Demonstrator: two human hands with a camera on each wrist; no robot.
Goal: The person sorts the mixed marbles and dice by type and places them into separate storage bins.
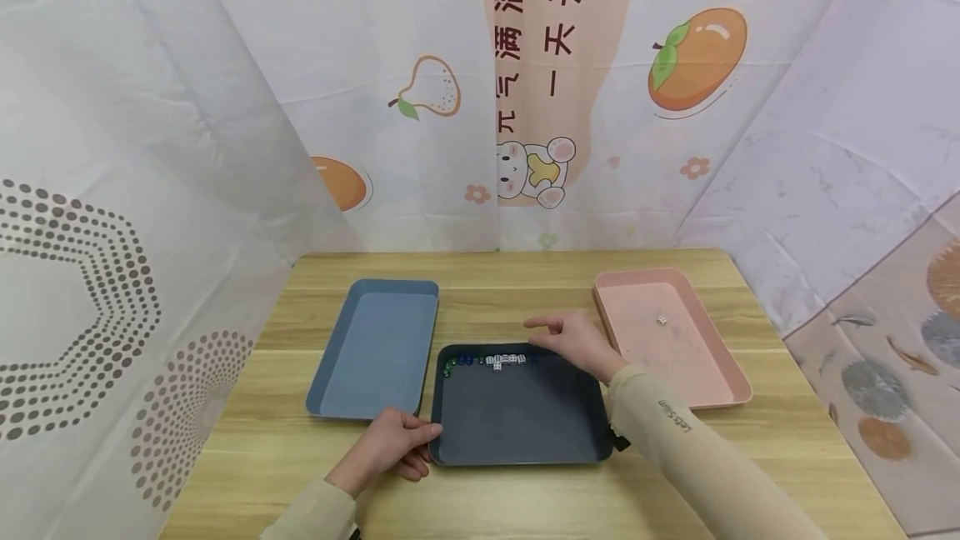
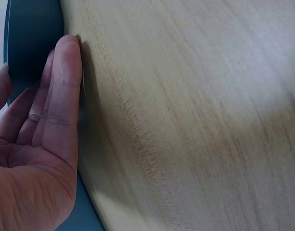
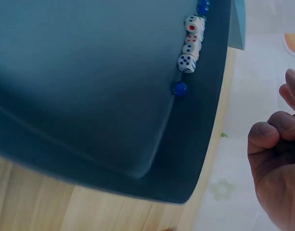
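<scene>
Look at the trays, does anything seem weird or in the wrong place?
Maybe one thing: a single white die sits alone in the pink tray, while the other dice line up with little blue and green balls along the dark tray's far side. I see nothing spilled.

The 2 wrist views crop the hands (image 2: 46, 137) (image 3: 277, 168) and the dark tray (image 3: 89, 86).

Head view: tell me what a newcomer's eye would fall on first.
Probably the dark tray on the table, with the left hand on its left edge and the right hand near its far right corner. White dice and small blue and green balls sit along its far side. A blue tray lies to its left and a pink tray holding one die to its right.
</scene>
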